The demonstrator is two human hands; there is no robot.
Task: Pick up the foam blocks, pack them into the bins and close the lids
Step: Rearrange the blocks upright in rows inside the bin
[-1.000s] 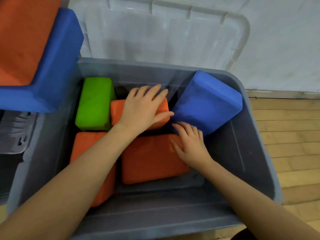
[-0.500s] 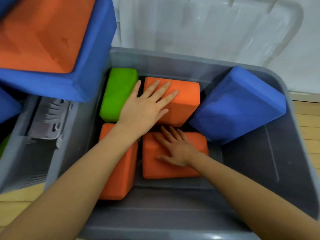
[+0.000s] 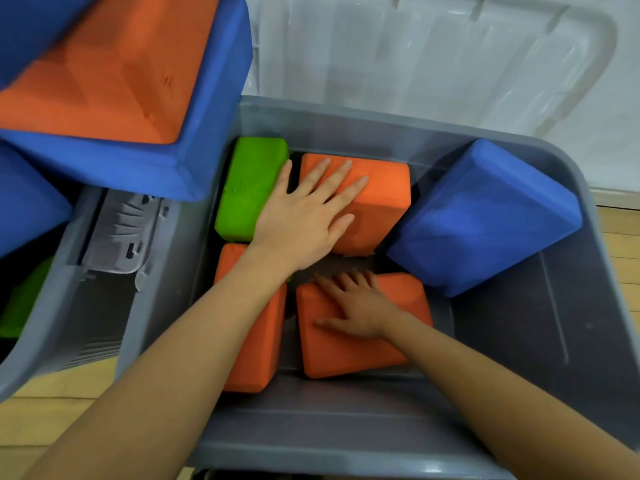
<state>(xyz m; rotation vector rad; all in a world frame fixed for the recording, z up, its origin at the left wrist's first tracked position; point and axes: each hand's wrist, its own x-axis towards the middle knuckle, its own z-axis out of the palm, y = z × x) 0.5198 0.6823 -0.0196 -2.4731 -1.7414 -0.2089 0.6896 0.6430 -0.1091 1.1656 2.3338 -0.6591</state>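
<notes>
Pressing flat, your left hand (image 3: 304, 223) covers the far orange block (image 3: 377, 202) while your right hand (image 3: 360, 310) (fingers straight too) rests on the near one (image 3: 339, 348) in the bin (image 3: 346, 455).

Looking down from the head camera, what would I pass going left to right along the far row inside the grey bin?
Green foam block → flat left hand resting on the far orange foam block → tilted blue foam block → the grey plastic bin's right wall.

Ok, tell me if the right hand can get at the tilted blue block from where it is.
Probably yes. The right hand lies flat on the near orange block, and the blue block leans just beyond it against the bin wall, with nothing between them.
</notes>
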